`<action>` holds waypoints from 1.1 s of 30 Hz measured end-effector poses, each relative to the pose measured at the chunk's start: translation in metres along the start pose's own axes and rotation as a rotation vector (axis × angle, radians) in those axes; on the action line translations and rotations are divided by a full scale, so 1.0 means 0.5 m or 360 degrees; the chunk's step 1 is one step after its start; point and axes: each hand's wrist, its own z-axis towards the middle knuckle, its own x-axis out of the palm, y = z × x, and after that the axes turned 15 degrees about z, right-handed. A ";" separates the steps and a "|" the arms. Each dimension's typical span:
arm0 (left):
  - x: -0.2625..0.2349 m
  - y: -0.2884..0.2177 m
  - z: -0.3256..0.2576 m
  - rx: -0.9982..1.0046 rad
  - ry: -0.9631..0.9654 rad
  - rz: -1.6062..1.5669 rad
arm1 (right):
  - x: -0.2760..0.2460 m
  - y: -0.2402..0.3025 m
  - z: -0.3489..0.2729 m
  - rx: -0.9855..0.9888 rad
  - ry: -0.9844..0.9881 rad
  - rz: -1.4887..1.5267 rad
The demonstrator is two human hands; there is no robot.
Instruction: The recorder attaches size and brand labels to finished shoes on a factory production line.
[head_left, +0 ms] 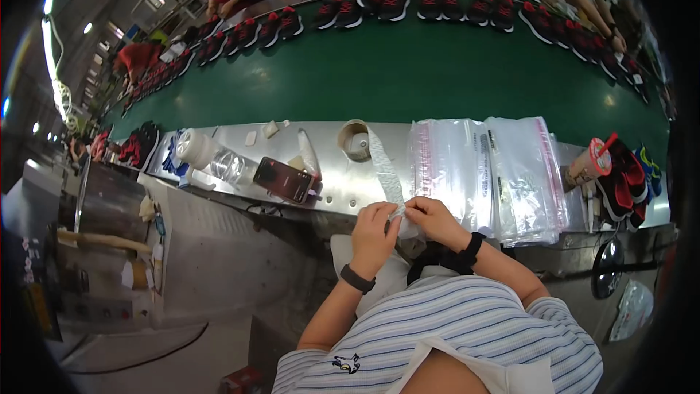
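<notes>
Nearest the camera, the person's striped shirt (467, 328) fills the bottom of the view, both forearms rising toward 12 o'clock. The left hand (374, 232) and the right hand (435, 220) meet at the near edge of the steel shelf (332, 197), fingertips pressed together, pinching the free end of a white strip (386, 171). That strip runs back toward 11 o'clock to its roll (355, 138), which lies flat on the shelf. The step in hand looks like peeling or tearing a piece off the strip; the next move would call for a firm pinch on both sides of the tear and a short pull apart, with the roll kept from sliding.

At 3 o'clock of the hands lie two stacks of clear plastic bags (488, 171), touching each other. At 9 o'clock rests a dark phone (284, 179), with a clear bottle (215, 160) just beyond it. Further right stand a drink cup (589, 164) and a pile of dark shoes (627, 182). Beyond the shelf stretches the green conveyor belt (408, 73), with a row of black and red shoes (408, 4) along its far edge, where other people work.
</notes>
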 end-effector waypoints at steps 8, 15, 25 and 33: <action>0.004 0.001 -0.015 -0.0226 -0.0135 -0.0012 | 0.032 0.010 -0.018 -0.0143 -0.0032 -0.0308; 0.019 -0.007 -0.020 -0.0606 0.0277 -0.0639 | 0.028 0.000 -0.015 -0.0351 -0.0072 -0.0204; 0.063 0.040 -0.006 -0.0976 0.0353 -0.1268 | 0.007 0.007 -0.024 -0.0414 -0.0157 -0.0676; 0.026 -0.015 -0.007 -0.0445 0.0336 -0.0569 | -0.011 -0.010 -0.023 -0.0152 -0.0079 -0.0102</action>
